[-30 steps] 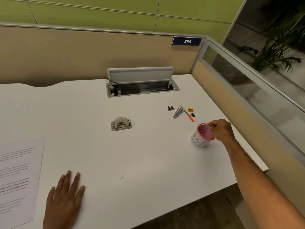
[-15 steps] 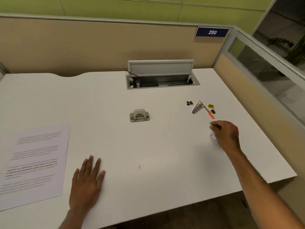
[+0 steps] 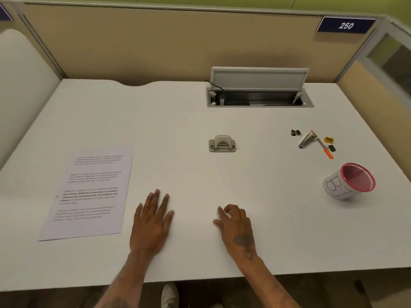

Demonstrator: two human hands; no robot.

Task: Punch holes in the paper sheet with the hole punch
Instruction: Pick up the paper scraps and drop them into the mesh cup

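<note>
I see the white tabletop (image 3: 200, 112), with the paper sheet (image 3: 89, 192) lying flat at its left. My left hand (image 3: 151, 223) rests flat beside it, grip empty; my right hand (image 3: 235, 227) is loosely curled, holding nothing. The hole punch (image 3: 222, 143) sits mid-tabletop, untouched.

The right hand (image 3: 236, 230) has let go of the pink-rimmed cup (image 3: 348, 182) and come back to the near bench (image 3: 200, 112) beside the left hand (image 3: 152, 223), fingers loosely curled; the cup now stands alone.
</note>
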